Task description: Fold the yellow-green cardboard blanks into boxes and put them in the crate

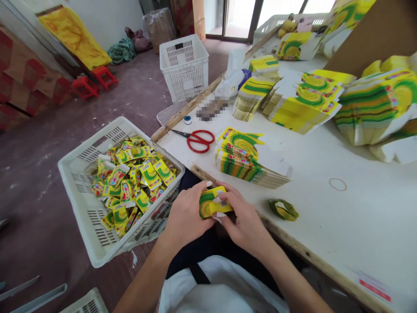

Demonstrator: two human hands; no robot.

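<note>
At the white table [316, 230] — carton [207, 203]; beyond — crate [174, 76].

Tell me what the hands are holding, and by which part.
A small yellow-and-green box: the left hand holds its left end, the right hand its right end.

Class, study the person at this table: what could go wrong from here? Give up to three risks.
1. The small yellow box, held by the left hand and right hand, could crease if squeezed hard.
2. The scissors point towards the table edge; a knock might send them off.
3. The nearby carton stack could be bumped and spread.
</note>
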